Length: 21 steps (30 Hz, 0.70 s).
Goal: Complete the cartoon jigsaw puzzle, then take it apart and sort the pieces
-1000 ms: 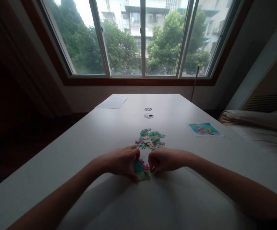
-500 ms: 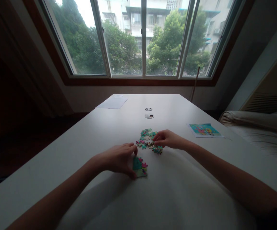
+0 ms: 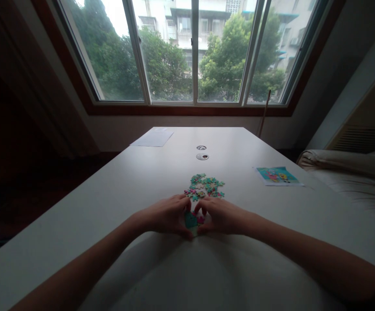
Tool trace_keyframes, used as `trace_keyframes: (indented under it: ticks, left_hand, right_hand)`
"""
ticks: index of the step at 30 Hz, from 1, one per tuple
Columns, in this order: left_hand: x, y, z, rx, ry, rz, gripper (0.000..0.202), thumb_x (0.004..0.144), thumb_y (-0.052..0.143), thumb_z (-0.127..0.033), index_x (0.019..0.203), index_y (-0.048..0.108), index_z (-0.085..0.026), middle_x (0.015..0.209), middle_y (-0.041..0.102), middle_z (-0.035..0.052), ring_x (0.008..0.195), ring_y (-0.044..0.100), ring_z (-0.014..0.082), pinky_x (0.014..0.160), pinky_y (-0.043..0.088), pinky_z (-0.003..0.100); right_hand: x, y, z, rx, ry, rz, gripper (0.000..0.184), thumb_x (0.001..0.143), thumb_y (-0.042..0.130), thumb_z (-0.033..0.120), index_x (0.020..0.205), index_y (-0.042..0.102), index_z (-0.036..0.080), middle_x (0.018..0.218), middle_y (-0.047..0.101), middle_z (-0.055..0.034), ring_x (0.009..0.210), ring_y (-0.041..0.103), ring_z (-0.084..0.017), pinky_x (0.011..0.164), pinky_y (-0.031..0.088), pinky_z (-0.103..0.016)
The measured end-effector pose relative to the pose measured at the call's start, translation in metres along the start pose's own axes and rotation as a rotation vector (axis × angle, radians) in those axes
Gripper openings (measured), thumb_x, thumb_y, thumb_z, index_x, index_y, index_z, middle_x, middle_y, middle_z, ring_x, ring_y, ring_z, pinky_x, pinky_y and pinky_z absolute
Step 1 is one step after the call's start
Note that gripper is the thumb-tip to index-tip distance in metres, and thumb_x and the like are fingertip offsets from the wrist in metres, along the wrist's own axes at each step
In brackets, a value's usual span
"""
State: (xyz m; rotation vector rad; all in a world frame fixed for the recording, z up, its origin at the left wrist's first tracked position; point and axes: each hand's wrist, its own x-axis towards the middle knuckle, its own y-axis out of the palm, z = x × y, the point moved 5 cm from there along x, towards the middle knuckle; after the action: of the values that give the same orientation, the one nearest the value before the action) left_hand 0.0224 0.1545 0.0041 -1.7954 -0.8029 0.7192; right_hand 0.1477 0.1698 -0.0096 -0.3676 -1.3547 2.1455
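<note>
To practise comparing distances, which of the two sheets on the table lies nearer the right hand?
The colourful picture sheet, on the right; the whitish sheet lies at the far left, farther from the right hand.

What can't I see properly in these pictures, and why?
In the head view:
Side edges of the joined puzzle: covered by the left hand and right hand.
Any piece inside the right hand: hidden by that hand.
Marks on the white paper: too small and pale.
Padded seat: cut off by the right edge.
</note>
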Motion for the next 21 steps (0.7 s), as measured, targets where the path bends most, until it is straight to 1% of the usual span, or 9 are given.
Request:
trace_keyframes:
  ticks: [3,6,8,10,12,15,17,19,21]
  left_hand:
    - [-0.0007,-0.0002,-0.0018,0.018,-0.002,-0.008,0.050,0.057,0.063,-0.057,0.085,0.049,-0.018,0.092,0.051,0.0053,0.084,0.048,0.0219,0.066,0.039,0.027]
    - [-0.0035,-0.0014,-0.0015,0.055,-0.043,-0.018,0.053,0.056,0.062,-0.060,0.086,0.049,-0.019,0.091,0.051,0.0047,0.082,0.049,0.0217,0.065,0.039,0.027]
    - [-0.0051,-0.0022,-0.0014,0.074,-0.056,-0.031,0.054,0.056,0.062,-0.060,0.088,0.049,-0.019,0.091,0.051,0.0044,0.082,0.050,0.0217,0.064,0.039,0.027]
    - [-0.0057,-0.0020,-0.0018,0.077,-0.044,-0.039,0.053,0.056,0.062,-0.060,0.087,0.050,-0.019,0.091,0.051,0.0042,0.082,0.050,0.0218,0.065,0.039,0.027]
    - [-0.0054,-0.0012,-0.0026,0.064,-0.012,-0.045,0.051,0.058,0.062,-0.059,0.086,0.050,-0.019,0.091,0.050,0.0045,0.085,0.049,0.0221,0.066,0.039,0.027]
    - [-0.0041,0.0011,-0.0029,0.038,0.044,-0.053,0.050,0.059,0.062,-0.058,0.085,0.050,-0.018,0.092,0.049,0.0054,0.088,0.047,0.0230,0.071,0.039,0.029]
    - [-0.0032,0.0031,-0.0017,0.019,0.065,-0.057,0.049,0.059,0.063,-0.058,0.084,0.049,-0.017,0.092,0.049,0.0056,0.090,0.045,0.0237,0.074,0.039,0.031]
    - [-0.0025,0.0051,0.0006,-0.014,0.061,-0.056,0.050,0.058,0.064,-0.057,0.084,0.048,-0.017,0.092,0.048,0.0057,0.091,0.044,0.0242,0.076,0.039,0.032]
    - [-0.0022,0.0063,0.0027,-0.061,0.041,-0.057,0.050,0.056,0.065,-0.055,0.084,0.047,-0.018,0.092,0.048,0.0055,0.089,0.044,0.0236,0.074,0.039,0.032]
  right_hand:
    - [-0.0012,-0.0015,0.0012,0.007,0.038,0.074,0.039,0.060,0.070,0.036,0.091,0.058,0.017,0.086,0.058,-0.0049,0.078,0.053,-0.017,0.065,0.038,-0.024]
    - [-0.0012,-0.0044,0.0028,0.019,0.097,0.166,0.032,0.061,0.069,0.033,0.086,0.059,0.016,0.082,0.059,-0.0039,0.073,0.052,-0.016,0.060,0.036,-0.022]
    - [-0.0014,-0.0049,0.0036,0.030,0.134,0.209,0.032,0.060,0.068,0.033,0.085,0.060,0.016,0.080,0.059,-0.0036,0.072,0.051,-0.015,0.057,0.035,-0.022]
    - [-0.0019,-0.0052,0.0042,0.030,0.146,0.216,0.033,0.060,0.068,0.035,0.085,0.059,0.015,0.080,0.059,-0.0037,0.072,0.051,-0.016,0.057,0.034,-0.022]
    - [-0.0025,-0.0058,0.0052,0.027,0.134,0.203,0.035,0.060,0.068,0.036,0.087,0.058,0.015,0.083,0.058,-0.0046,0.076,0.050,-0.017,0.060,0.035,-0.023]
    - [-0.0034,-0.0061,0.0066,0.045,0.117,0.202,0.035,0.060,0.069,0.032,0.087,0.056,0.014,0.088,0.056,-0.0059,0.081,0.049,-0.018,0.065,0.036,-0.024]
    - [-0.0037,-0.0054,0.0067,0.067,0.124,0.212,0.035,0.059,0.069,0.030,0.086,0.055,0.014,0.087,0.056,-0.0054,0.079,0.049,-0.017,0.064,0.036,-0.024]
    - [-0.0036,-0.0043,0.0055,0.103,0.148,0.217,0.041,0.057,0.070,0.029,0.091,0.052,0.014,0.084,0.055,-0.0042,0.075,0.049,-0.016,0.061,0.036,-0.023]
    - [-0.0034,-0.0031,0.0035,0.156,0.183,0.215,0.054,0.056,0.071,0.028,0.102,0.047,0.013,0.081,0.055,-0.0026,0.073,0.049,-0.015,0.060,0.036,-0.023]
